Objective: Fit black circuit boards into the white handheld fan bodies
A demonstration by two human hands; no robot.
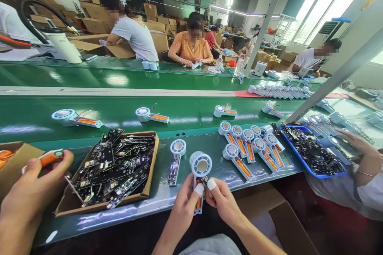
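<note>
My left hand (186, 198) grips a light blue handheld fan housing (201, 164), its round ringed head upward and an orange battery in its open handle. Between the fingers of my right hand (223, 198) is a small black circuit board (206, 182), held against the top of that handle. White covers wrap both of my thumbs. Just left, on the bench, lies another fan housing (178, 147) with a board in its handle. A cardboard box (154, 159) heaped with black circuit boards stands further left. Several open housings (231, 151) with orange batteries are grouped to the right.
A co-worker's hand (38, 183) at left holds an orange battery (51, 158). Another person's hand (357, 143) is at right, near a blue tray (318, 175) of boards. Spaced-out housings (64, 115) lie on the green belt (119, 101). A slanted metal post (317, 87) rises at right.
</note>
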